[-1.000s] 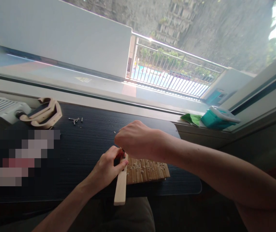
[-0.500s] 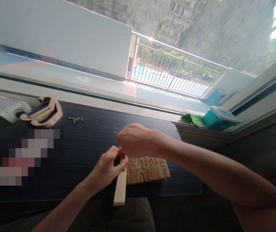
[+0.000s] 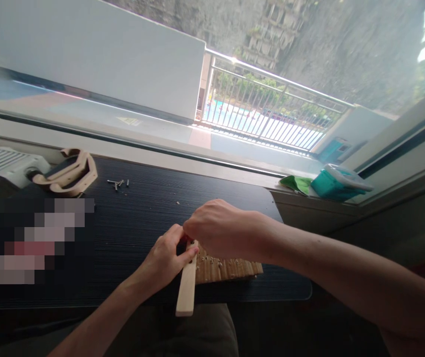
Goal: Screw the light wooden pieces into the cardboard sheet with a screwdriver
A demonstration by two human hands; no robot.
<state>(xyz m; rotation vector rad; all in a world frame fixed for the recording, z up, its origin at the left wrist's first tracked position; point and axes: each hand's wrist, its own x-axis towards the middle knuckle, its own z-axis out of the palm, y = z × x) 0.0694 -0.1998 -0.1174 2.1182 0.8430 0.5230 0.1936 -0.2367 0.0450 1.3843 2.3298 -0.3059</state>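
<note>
My left hand [image 3: 167, 260] is closed around the top of a pale wooden strip [image 3: 186, 290] that sticks out over the near edge of the dark ribbed table [image 3: 130, 233]. My right hand [image 3: 219, 229] is closed in a fist just above the strip's upper end; what it grips is hidden under the fingers. Beside the strip lies a slatted bamboo mat [image 3: 230, 267] strewn with wood chips, partly covered by my right hand.
Several small screws [image 3: 117, 183] lie at the table's back left. Curved wooden pieces [image 3: 69, 176] sit at the far left beside a white radiator [image 3: 4, 166]. A teal box [image 3: 336, 183] and a green cloth [image 3: 296, 183] rest on the window sill.
My right hand has moved down and to the right, lower over the strip and mat. The left hand keeps its hold on the strip.
</note>
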